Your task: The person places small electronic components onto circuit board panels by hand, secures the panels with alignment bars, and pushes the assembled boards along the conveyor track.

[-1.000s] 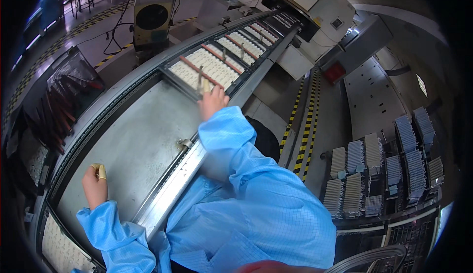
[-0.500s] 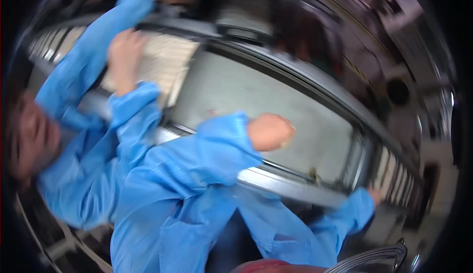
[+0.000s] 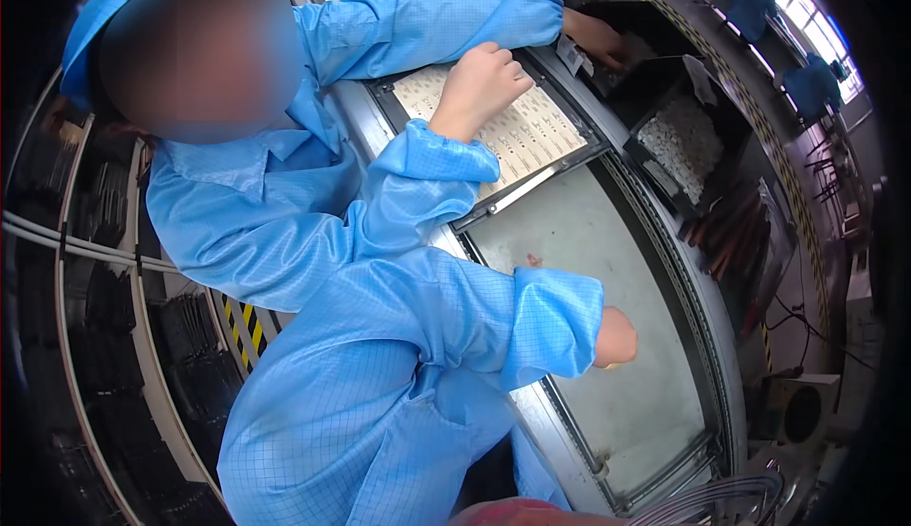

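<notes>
My left hand is curled closed above the bare pale grey bed of the conveyor line, its blue sleeve pushed out behind it. A bit of yellow shows under the fingers; what they hold, if anything, is hidden. My right hand is out of sight. Farther up the line lies a black-framed tray with rows of small parts on a cream sheet. Over that tray rests a co-worker's loosely closed hand. The co-worker's other hand reaches past the far rail; its fingertips are hard to make out.
Beyond the far rail stands a dark bin of small white pieces, with reddish-brown handles or cables beside it. The co-worker's blue coat fills the left. Dark racks stand behind. Clear tubing loops at lower right.
My view has swung left toward the co-worker and the tray and is sharper. My right hand, at the lower right before, has left the picture. My left hand stays closed over the line.
</notes>
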Demonstrator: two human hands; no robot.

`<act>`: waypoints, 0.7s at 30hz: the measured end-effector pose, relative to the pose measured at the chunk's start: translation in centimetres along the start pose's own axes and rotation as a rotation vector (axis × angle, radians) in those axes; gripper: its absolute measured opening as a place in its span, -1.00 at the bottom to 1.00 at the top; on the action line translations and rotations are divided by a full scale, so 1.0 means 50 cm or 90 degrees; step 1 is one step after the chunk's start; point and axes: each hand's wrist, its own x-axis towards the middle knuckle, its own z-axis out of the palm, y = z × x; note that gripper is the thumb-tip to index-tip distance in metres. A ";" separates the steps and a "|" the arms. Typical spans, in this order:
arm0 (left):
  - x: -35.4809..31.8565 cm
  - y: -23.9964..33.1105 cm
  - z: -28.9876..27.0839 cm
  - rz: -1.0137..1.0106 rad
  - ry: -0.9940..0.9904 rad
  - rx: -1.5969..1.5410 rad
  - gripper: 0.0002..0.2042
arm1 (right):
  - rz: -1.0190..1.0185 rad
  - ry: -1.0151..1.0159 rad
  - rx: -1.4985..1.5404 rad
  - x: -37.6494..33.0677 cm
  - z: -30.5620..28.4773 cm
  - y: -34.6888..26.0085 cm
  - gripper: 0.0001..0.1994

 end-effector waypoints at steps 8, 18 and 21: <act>-0.013 0.000 -0.024 -0.018 -0.039 0.003 -0.89 | 0.034 0.024 -0.014 -0.030 0.016 0.093 -0.56; -0.018 0.005 -0.030 -0.021 -0.041 0.004 -0.86 | 0.074 0.083 -0.048 -0.029 -0.012 0.204 -0.58; -0.025 0.011 -0.042 -0.028 -0.050 0.000 -0.86 | 0.094 0.099 -0.059 -0.034 -0.025 0.240 -0.58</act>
